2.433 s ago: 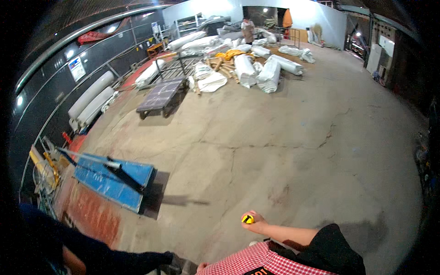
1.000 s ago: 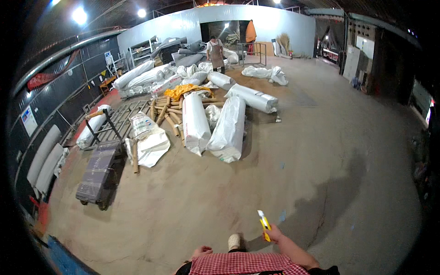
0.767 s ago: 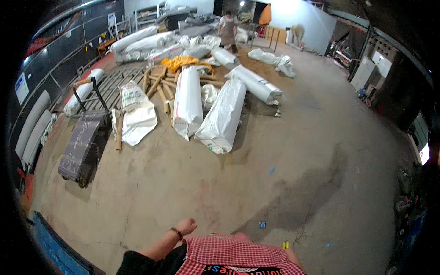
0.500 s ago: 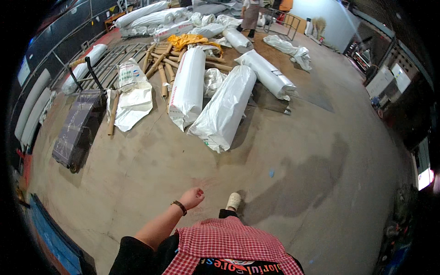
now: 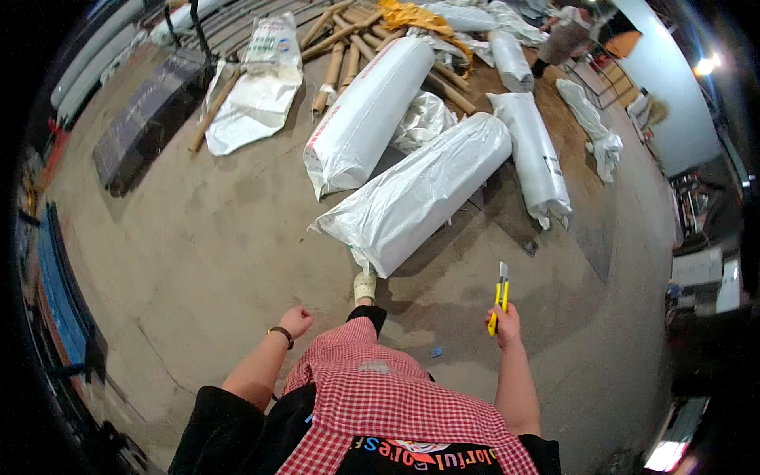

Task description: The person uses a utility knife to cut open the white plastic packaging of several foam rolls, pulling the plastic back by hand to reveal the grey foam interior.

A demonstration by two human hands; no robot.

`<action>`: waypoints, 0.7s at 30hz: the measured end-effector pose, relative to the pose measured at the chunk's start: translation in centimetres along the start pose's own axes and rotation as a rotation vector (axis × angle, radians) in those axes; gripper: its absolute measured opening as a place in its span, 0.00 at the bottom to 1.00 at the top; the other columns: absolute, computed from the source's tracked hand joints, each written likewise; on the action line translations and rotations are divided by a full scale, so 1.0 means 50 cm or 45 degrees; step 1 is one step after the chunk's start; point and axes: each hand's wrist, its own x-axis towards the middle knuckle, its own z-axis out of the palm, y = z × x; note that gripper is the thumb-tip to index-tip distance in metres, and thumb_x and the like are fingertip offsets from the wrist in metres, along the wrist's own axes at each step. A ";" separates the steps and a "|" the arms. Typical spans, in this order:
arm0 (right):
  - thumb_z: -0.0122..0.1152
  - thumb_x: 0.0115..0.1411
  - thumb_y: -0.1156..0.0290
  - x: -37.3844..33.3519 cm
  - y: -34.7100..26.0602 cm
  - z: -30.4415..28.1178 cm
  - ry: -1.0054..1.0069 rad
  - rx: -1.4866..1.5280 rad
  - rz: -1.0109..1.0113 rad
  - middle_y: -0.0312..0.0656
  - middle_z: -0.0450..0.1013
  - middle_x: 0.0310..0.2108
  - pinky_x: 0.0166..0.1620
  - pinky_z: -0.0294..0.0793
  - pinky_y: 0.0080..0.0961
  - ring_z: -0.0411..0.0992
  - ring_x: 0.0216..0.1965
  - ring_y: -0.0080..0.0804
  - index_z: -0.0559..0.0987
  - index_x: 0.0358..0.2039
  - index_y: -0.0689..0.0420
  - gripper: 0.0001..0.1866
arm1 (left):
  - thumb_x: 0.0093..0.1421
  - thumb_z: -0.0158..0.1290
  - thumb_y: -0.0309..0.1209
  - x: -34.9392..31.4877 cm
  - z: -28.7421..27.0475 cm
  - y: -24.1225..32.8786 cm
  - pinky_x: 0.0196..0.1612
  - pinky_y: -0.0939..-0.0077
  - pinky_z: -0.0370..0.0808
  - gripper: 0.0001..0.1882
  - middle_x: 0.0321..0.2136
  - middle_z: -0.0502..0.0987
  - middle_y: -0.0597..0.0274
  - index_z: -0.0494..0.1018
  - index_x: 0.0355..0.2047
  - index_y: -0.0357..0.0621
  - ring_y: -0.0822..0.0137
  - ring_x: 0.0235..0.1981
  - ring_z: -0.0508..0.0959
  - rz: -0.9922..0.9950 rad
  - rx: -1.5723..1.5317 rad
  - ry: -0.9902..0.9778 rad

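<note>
My right hand [image 5: 509, 324] is wrapped round a yellow utility knife [image 5: 503, 293], its blade end pointing up and away from me. Loosely curled at my left side, my left hand [image 5: 297, 322] wears a dark wristband and shows nothing in its fingers. Just ahead of my foot lies a white plastic-wrapped roll [image 5: 419, 194], slanting from near left to far right. Another wrapped roll [image 5: 372, 115] lies beyond it on the left, and a third, narrower roll [image 5: 538, 158] on the right. Neither hand touches the rolls.
Cardboard tubes [image 5: 332, 75] and an orange sheet [image 5: 427, 22] are piled behind the rolls. A dark wrapped bundle [image 5: 150, 119] and a flattened white bag [image 5: 257, 91] lie to the left. A person [image 5: 566, 36] stands at the far right. A small blue scrap [image 5: 436, 351] is on the floor.
I have stepped closer to the rolls, and the view has turned. My right hand with the yellow knife has come into view. My left hand stays curled.
</note>
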 end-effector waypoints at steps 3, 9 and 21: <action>0.50 0.56 0.74 0.093 -0.059 0.065 -0.205 -0.006 0.187 0.41 0.67 0.22 0.26 0.72 0.28 0.68 0.22 0.30 0.63 0.36 0.58 0.09 | 0.48 0.50 0.35 0.104 0.028 0.053 0.38 0.67 0.72 0.17 0.30 0.77 0.50 0.72 0.35 0.37 0.56 0.32 0.76 -0.043 -0.248 0.138; 0.51 0.54 0.75 0.256 -0.125 0.114 -0.373 -0.603 0.504 0.43 0.68 0.23 0.24 0.71 0.28 0.68 0.21 0.30 0.63 0.34 0.60 0.09 | 0.50 0.47 0.38 0.229 0.053 0.201 0.40 0.64 0.71 0.17 0.31 0.76 0.49 0.74 0.35 0.41 0.53 0.35 0.75 -0.193 -0.348 0.344; 0.52 0.56 0.69 0.697 -0.152 0.332 -0.915 -1.464 0.011 0.37 0.67 0.21 0.21 0.67 0.20 0.65 0.19 0.21 0.68 0.40 0.61 0.13 | 0.53 0.45 0.39 0.595 0.097 0.288 0.40 0.59 0.70 0.17 0.31 0.74 0.43 0.72 0.31 0.36 0.47 0.37 0.73 -0.440 -0.515 0.618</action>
